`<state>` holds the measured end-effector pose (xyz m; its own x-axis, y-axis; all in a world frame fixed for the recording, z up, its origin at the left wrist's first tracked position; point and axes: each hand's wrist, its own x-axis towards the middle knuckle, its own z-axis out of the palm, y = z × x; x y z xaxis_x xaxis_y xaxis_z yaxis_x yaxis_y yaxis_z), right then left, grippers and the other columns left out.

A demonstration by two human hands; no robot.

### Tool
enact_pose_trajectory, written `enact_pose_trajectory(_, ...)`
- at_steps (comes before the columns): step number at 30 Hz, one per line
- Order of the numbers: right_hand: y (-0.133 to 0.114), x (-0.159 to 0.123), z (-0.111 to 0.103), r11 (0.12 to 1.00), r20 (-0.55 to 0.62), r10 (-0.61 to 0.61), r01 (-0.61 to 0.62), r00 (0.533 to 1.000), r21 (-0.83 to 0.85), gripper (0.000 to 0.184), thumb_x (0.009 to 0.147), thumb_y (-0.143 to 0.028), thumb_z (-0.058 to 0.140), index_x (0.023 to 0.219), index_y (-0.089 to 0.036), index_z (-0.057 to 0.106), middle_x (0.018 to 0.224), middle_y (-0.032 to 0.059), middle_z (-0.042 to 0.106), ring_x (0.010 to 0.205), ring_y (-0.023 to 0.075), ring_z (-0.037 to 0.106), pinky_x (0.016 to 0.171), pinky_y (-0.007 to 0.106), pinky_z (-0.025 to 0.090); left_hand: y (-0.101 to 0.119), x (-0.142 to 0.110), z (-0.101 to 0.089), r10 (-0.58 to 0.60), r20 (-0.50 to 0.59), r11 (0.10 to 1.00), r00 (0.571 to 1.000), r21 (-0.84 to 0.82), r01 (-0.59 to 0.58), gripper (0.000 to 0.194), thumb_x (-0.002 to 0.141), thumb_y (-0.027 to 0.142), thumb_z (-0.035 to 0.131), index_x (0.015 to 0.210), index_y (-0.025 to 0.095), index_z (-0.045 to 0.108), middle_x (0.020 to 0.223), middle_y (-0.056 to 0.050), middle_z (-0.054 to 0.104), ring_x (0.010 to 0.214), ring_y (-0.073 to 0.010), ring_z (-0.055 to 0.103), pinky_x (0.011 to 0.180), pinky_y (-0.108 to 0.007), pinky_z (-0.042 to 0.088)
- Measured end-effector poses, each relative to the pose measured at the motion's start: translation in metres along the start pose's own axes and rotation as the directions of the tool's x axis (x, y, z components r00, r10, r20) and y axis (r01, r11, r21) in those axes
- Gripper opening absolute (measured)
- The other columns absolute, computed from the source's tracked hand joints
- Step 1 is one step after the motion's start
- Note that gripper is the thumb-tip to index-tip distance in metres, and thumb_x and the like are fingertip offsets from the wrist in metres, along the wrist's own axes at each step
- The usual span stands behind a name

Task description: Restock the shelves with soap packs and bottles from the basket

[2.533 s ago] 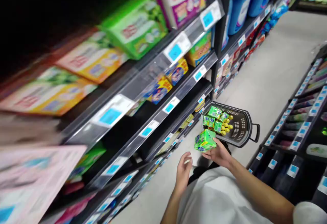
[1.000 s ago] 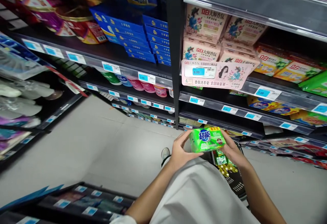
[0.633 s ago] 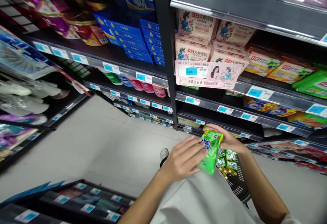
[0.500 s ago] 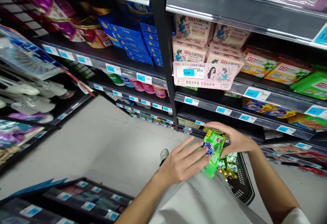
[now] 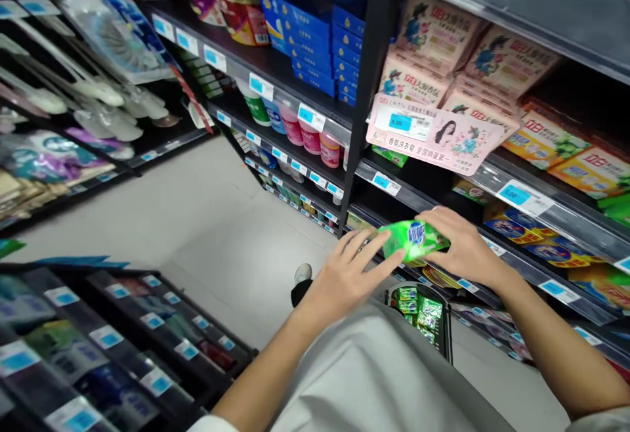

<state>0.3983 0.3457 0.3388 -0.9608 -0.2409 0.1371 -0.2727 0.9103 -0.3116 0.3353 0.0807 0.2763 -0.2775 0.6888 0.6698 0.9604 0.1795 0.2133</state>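
Observation:
A green pack of laundry soap (image 5: 412, 238) with a blue-and-white logo is held up in front of me, lying nearly level. My right hand (image 5: 460, 248) grips its right end, thumb below and fingers over the top. The fingers of my left hand (image 5: 344, 278) are closed against its left end, the thumb along the lower edge. Beneath the pack, a black shopping basket (image 5: 449, 337) stands low down by the shelf, with several green packs (image 5: 427, 314) inside. My clothing hides part of the basket.
Pink soap boxes (image 5: 438, 25) and orange soap packs (image 5: 536, 136) fill the shelf ahead, behind a jutting pink price card (image 5: 433, 133). Blue boxes (image 5: 310, 38) sit left of the black upright (image 5: 367, 71). Kitchen utensils (image 5: 93, 84) hang at left; a low rack (image 5: 123, 346) stands near me.
Both hands have raised the soap pack and turned it from near upright to near level. The camera view has shifted, so more of the left-hand shelves and low rack shows.

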Motion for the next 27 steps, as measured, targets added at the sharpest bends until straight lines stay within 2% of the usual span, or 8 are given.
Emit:
enact_pose_trajectory(3,0.021,0.009,0.012,0.966,-0.181,0.117,-0.155,0.976,-0.209,0.052,0.089,-0.044,0.069,0.133,-0.021,0.055,0.126,0.0152,0.066,0.116,0.0371,0.06,0.102,0.054,0.047,0.0,-0.021,0.007,-0.104,-0.014,0.992,0.994,-0.075,0.103,0.048,0.092,0.019,0.066,0.137,0.013,0.052,0.133,-0.02,0.063,0.121,-0.0309,0.058,0.099,-0.05,0.055)
enact_pose_trajectory(6,0.045,0.02,0.019,0.883,-0.265,0.188,-0.281,0.946,-0.376,0.059,0.09,-0.048,0.065,0.138,-0.017,0.052,0.13,0.0196,0.062,0.119,0.0404,0.057,0.101,0.055,0.045,0.001,-0.041,0.014,-0.134,-0.041,0.986,0.99,-0.105,0.129,0.045,0.091,0.017,0.065,0.135,0.013,0.053,0.128,-0.019,0.065,0.116,-0.03,0.06,0.096,-0.048,0.057)
enact_pose_trajectory(11,0.069,0.04,0.018,0.718,-0.367,0.392,-0.53,0.843,-0.45,0.069,0.091,-0.052,0.064,0.144,-0.012,0.048,0.137,0.0265,0.058,0.125,0.0422,0.054,0.102,0.053,0.043,0.0,-0.064,0.026,-0.189,-0.087,0.97,0.978,-0.169,0.173,0.04,0.093,0.017,0.062,0.132,0.013,0.055,0.122,-0.018,0.067,0.113,-0.0292,0.062,0.093,-0.047,0.058)
enact_pose_trajectory(14,0.073,0.058,0.012,0.668,-0.35,0.496,-0.606,0.795,-0.431,0.066,0.092,-0.049,0.065,0.144,-0.011,0.049,0.144,0.0273,0.055,0.129,0.0391,0.054,0.103,0.049,0.043,-0.001,-0.072,0.032,-0.195,-0.102,0.966,0.976,-0.193,0.173,0.04,0.093,0.016,0.061,0.132,0.012,0.055,0.121,-0.018,0.067,0.111,-0.0292,0.062,0.092,-0.047,0.058)
enact_pose_trajectory(17,0.08,0.078,0.008,0.64,-0.308,0.553,-0.631,0.774,-0.439,0.065,0.094,-0.05,0.064,0.139,-0.006,0.051,0.146,0.0285,0.052,0.133,0.036,0.052,0.105,0.048,0.041,-0.003,-0.077,0.033,-0.202,-0.098,0.96,0.975,-0.217,0.177,0.039,0.094,0.016,0.061,0.132,0.011,0.055,0.122,-0.018,0.067,0.112,-0.0297,0.063,0.093,-0.047,0.057)
enact_pose_trajectory(23,0.107,0.111,0.008,0.592,-0.216,0.667,-0.683,0.713,-0.428,0.076,0.093,-0.067,0.051,0.114,0.006,0.059,0.14,0.0387,0.049,0.134,0.0378,0.049,0.102,0.047,0.038,-0.011,-0.088,0.034,-0.256,-0.071,0.937,0.964,-0.265,0.229,0.034,0.096,0.017,0.056,0.13,0.014,0.056,0.123,-0.016,0.067,0.114,-0.0286,0.062,0.096,-0.046,0.055)
enact_pose_trajectory(25,0.121,0.117,0.008,0.597,-0.207,0.664,-0.676,0.718,-0.431,0.075,0.094,-0.066,0.048,0.111,0.006,0.06,0.139,0.0389,0.049,0.135,0.0356,0.048,0.103,0.046,0.037,-0.012,-0.093,0.036,-0.279,-0.068,0.927,0.958,-0.278,0.251,0.035,0.096,0.017,0.057,0.131,0.014,0.057,0.124,-0.017,0.066,0.116,-0.0291,0.061,0.098,-0.047,0.054)
enact_pose_trajectory(27,0.135,0.121,0.007,0.638,-0.17,0.587,-0.581,0.792,-0.504,0.072,0.098,-0.062,0.044,0.111,0.007,0.059,0.139,0.039,0.048,0.135,0.0321,0.048,0.103,0.046,0.037,-0.012,-0.097,0.039,-0.303,-0.061,0.917,0.951,-0.292,0.273,0.036,0.095,0.017,0.059,0.131,0.015,0.057,0.125,-0.017,0.065,0.117,-0.0295,0.061,0.099,-0.048,0.053)
